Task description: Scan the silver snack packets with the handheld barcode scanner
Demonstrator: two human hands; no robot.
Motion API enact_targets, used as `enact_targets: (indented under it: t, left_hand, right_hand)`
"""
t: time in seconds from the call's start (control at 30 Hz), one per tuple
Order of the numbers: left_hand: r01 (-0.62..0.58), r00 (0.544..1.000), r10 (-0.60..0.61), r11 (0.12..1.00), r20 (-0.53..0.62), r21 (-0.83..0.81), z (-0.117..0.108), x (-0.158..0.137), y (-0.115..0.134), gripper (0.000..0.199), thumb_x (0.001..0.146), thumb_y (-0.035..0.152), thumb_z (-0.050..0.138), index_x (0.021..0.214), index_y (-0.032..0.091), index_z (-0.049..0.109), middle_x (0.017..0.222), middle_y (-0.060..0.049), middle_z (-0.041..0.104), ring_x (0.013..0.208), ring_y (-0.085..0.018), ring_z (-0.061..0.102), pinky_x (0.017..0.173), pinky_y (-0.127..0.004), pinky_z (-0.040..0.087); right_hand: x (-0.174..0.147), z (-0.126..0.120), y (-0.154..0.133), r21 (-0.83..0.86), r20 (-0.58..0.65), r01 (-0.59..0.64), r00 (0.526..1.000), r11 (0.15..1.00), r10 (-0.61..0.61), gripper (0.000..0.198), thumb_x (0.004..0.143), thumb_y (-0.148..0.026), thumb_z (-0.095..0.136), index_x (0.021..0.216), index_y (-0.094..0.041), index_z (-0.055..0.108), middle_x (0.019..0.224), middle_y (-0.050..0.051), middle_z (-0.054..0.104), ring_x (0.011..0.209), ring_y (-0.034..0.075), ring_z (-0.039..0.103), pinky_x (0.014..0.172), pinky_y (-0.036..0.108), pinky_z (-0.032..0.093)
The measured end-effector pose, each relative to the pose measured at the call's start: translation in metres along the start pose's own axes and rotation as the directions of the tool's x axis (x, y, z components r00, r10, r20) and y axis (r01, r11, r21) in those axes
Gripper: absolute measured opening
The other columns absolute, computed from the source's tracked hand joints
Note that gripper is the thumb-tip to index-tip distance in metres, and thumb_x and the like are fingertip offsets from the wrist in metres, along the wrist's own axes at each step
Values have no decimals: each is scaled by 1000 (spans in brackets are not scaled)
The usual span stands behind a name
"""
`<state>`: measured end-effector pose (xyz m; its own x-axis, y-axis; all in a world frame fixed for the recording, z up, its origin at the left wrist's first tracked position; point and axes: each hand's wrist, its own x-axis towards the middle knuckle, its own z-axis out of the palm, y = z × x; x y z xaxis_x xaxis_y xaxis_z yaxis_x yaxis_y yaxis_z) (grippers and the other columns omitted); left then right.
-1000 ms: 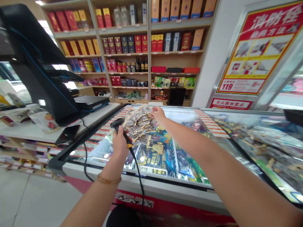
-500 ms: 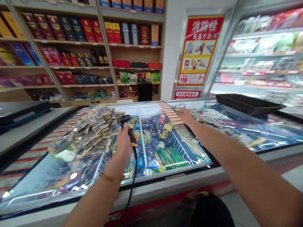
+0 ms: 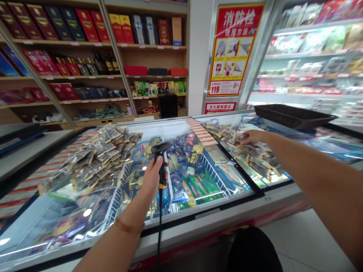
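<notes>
My left hand [image 3: 153,174] is wrapped around the handle of a black barcode scanner [image 3: 161,149], held upright above the freezer's glass top. Its cord hangs down past my wrist. On the right, my right hand [image 3: 254,136] reaches into a spread pile of small clear packets [image 3: 255,155] with tan ends. Its bent fingers pinch at one packet there; the fingertips are partly hidden. A taller heap of the same kind of packets [image 3: 106,151] lies on the glass to the left of the scanner.
Under the glass, white wire baskets [image 3: 212,172] hold coloured frozen-food bags. A black tray [image 3: 293,116] sits at the back right. Shelves with boxes and bottles [image 3: 70,68] stand behind, and a red fire-hydrant poster [image 3: 236,49] hangs on the wall. A dark flat device [image 3: 19,136] is at far left.
My right hand has moved right, from the striped strip's far end onto the right pile. The scanner has turned more upright and shifted slightly right in my left hand. The view has shifted too.
</notes>
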<state>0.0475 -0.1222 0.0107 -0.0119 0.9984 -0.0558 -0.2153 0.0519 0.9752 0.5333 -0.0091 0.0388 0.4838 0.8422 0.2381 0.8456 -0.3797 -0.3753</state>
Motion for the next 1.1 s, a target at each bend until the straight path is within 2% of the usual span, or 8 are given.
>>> enact_targets:
  t: [0.1, 0.2, 0.3, 0.43, 0.5, 0.67, 0.83, 1.1]
  left_hand:
    - [-14, 1000, 14, 1000, 14, -14, -2, -1, 0, 50, 71, 65, 73, 87, 21, 55, 57, 4, 55, 40, -10, 49, 38, -22, 40]
    - [0, 1000, 0, 1000, 28, -14, -2, -2, 1, 53, 70, 67, 72, 88, 20, 55, 56, 5, 55, 40, -10, 50, 39, -22, 40]
    - [22, 998, -24, 1000, 66, 21, -1, -3, 1, 55, 70, 70, 71, 89, 20, 55, 52, 5, 53, 40, -11, 50, 38, -22, 38]
    - [-6, 994, 0, 999, 111, 49, 2, -4, -1, 56, 69, 69, 71, 88, 20, 53, 54, 6, 54, 39, -10, 48, 38, -22, 37]
    - [-2, 988, -7, 998, 154, 59, 5, -4, -3, 55, 68, 69, 71, 85, 20, 52, 58, 5, 56, 39, -9, 48, 37, -22, 37]
    - [-33, 968, 14, 997, 252, 71, 8, -2, -10, 54, 69, 68, 71, 83, 20, 49, 72, 3, 61, 38, -7, 47, 36, -23, 37]
    - [-62, 970, 37, 993, 240, 99, 6, 2, -12, 54, 71, 69, 68, 85, 20, 49, 74, 4, 60, 37, -6, 47, 36, -23, 36]
    - [-154, 969, 117, 975, 219, 158, 0, 3, -10, 52, 75, 68, 65, 85, 20, 47, 76, 4, 58, 38, -5, 46, 36, -22, 34]
  right_hand:
    - [8, -2, -7, -17, 298, 84, 952, 996, -76, 48, 57, -11, 90, 102, -1, 77, 95, 18, 74, 73, 13, 59, 74, 30, 40]
    - [14, -6, -24, 30, 192, 151, 969, 988, -154, 42, 64, -17, 87, 100, 2, 75, 93, 19, 74, 73, 14, 58, 75, 33, 39]
    - [10, -3, -59, 347, 129, 136, 973, 928, -191, 30, 77, -19, 80, 103, -4, 75, 87, 13, 75, 68, 13, 59, 76, 32, 43]
    - [-15, 26, -129, 820, 301, -85, 905, 566, -301, 14, 91, -21, 68, 102, -14, 73, 84, 7, 77, 71, 16, 68, 81, 33, 52]
    - [-35, 49, -168, 901, 349, -185, 847, 393, -401, 12, 87, -22, 71, 97, -16, 71, 83, 5, 77, 76, 18, 70, 84, 34, 55]
    - [-92, 115, -249, 968, 242, -247, 862, 46, -445, 13, 87, -26, 66, 99, -22, 62, 89, 0, 76, 84, 18, 72, 85, 34, 57]
    - [-117, 154, -269, 975, 219, -217, 898, 49, -382, 33, 78, -44, 69, 102, -26, 55, 88, -2, 73, 83, 18, 72, 72, 30, 57]
    - [-117, 154, -262, 981, 180, -191, 890, 16, -420, 51, 67, -56, 75, 100, -25, 53, 89, 0, 73, 80, 19, 71, 68, 28, 54]
